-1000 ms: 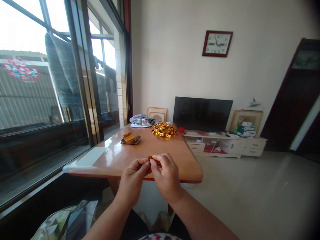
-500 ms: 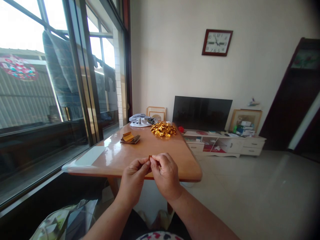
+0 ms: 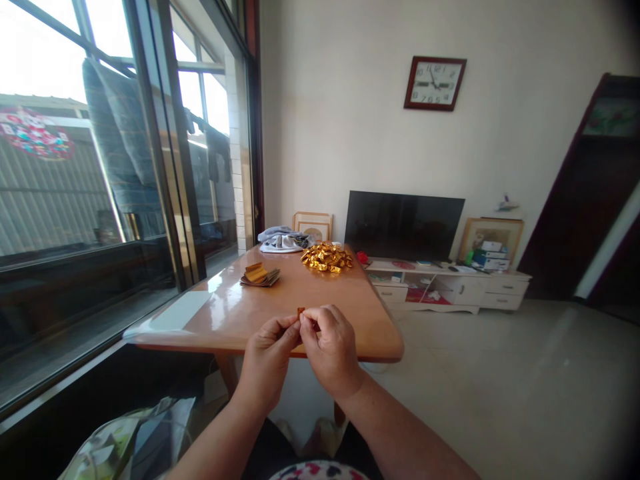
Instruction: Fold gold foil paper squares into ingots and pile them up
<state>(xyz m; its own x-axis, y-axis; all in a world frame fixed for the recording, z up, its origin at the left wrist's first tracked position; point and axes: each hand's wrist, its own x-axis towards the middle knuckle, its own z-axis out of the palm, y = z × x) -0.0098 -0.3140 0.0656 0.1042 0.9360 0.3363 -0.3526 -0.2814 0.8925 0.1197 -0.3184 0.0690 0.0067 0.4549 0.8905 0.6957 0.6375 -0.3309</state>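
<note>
My left hand [image 3: 269, 353] and my right hand [image 3: 330, 347] meet above the near edge of the wooden table [image 3: 235, 320]. Fingertips and thumbs of both pinch a small piece of gold foil paper [image 3: 301, 311]; only its top end shows, the rest being hidden by the fingers. Farther off on the tabletop lies a heap of shiny folded gold foil pieces [image 3: 327, 258]. To its left sits a stack of flat paper sheets [image 3: 260, 275], with gold-coloured ones on top.
Folded clothes [image 3: 284, 240] rest at the table's far end. Behind stand a television [image 3: 404, 227] and a low white cabinet [image 3: 465, 293]. A window [image 3: 120, 200] runs along the left. Bags [image 3: 130, 440] sit low at the left, near my arm.
Slightly more of the gold foil paper sticks up above my fingertips. Both hands stay pinched together in nearly the same place.
</note>
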